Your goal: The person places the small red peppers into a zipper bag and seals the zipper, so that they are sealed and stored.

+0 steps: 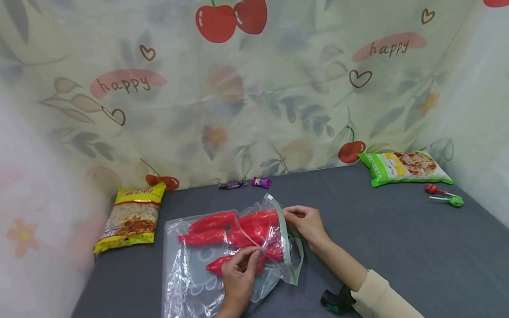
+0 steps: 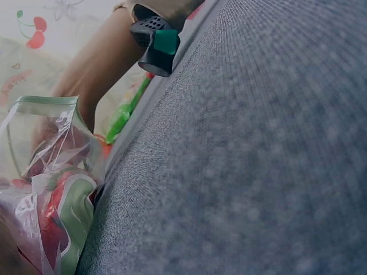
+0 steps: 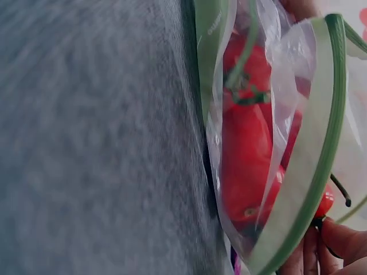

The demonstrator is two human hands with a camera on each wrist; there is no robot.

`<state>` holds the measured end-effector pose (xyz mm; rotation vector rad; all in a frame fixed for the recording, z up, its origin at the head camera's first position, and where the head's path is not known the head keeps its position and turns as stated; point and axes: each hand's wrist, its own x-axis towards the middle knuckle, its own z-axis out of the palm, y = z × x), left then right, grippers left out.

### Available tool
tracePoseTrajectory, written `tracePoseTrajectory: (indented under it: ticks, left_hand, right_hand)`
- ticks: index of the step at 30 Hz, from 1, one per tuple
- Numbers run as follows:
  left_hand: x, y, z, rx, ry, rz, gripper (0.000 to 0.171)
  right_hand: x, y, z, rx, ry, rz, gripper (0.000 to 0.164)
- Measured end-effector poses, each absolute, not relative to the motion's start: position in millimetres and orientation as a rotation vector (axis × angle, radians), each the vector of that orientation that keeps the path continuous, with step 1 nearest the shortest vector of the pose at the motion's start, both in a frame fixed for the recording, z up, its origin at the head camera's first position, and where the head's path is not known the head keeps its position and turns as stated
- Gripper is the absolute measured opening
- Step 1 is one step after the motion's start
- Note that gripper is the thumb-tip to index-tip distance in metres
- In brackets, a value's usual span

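Observation:
A clear plastic zip bag with a pale green zip strip lies on the dark grey table. Several large red chili peppers are inside, and green stems show at the bag's mouth in the right wrist view. My left hand pinches the upper plastic layer over the peppers, thumb against forefinger. With my right hand I grip the far corner of the mouth beside the zip strip. The mouth gapes, its two strips standing apart. In the left wrist view the peppers show through the plastic.
A yellow food packet lies at the left, a green one at the back right. Two lollipops are near it. Two small purple-wrapped sweets sit by the patterned backdrop. A black device is on my right wrist.

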<state>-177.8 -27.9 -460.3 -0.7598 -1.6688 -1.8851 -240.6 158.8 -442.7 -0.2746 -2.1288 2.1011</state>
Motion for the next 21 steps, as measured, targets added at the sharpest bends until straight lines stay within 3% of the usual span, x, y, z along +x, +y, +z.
tracePoseTrajectory:
  ticks: [14, 21]
  left_hand:
    - [-175.0, -27.6, -457.9, -0.767, -1.655, -1.884, 0.013]
    - [-185.9, -27.9, -476.9, -0.762, -1.720, -1.804, 0.013]
  right_hand:
    - [-233.5, 178.5, -447.2, -0.098, -2.275, 2.144, 0.038]
    - [-230.8, 197.3, -446.1, -0.075, -2.479, 2.248, 0.047]
